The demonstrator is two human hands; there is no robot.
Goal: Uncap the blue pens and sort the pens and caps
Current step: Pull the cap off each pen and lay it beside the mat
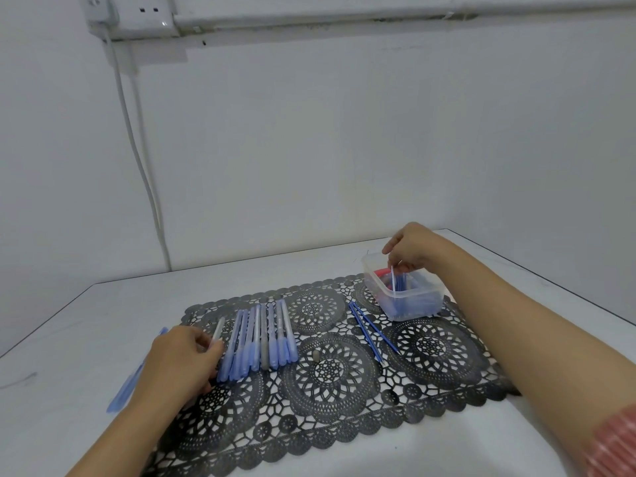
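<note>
A row of several blue pens (261, 335) lies side by side on the black lace mat (330, 373), one grey among them. My left hand (179, 363) grips a clear pen barrel (218, 330) at the row's left end. My right hand (411, 249) is over the clear plastic box (413, 304) and pinches a thin blue-tipped refill (393, 277) that stands in it. The box holds blue pieces and something red (380, 273). Two thin blue refills (370, 330) lie crossed on the mat left of the box. More blue pens (127, 390) lie on the table behind my left wrist.
A small grey piece (316, 355) sits on the mat near its middle. The white table (86, 321) stands in a wall corner. A white cable (137, 149) hangs from a wall socket (151, 12) at the upper left.
</note>
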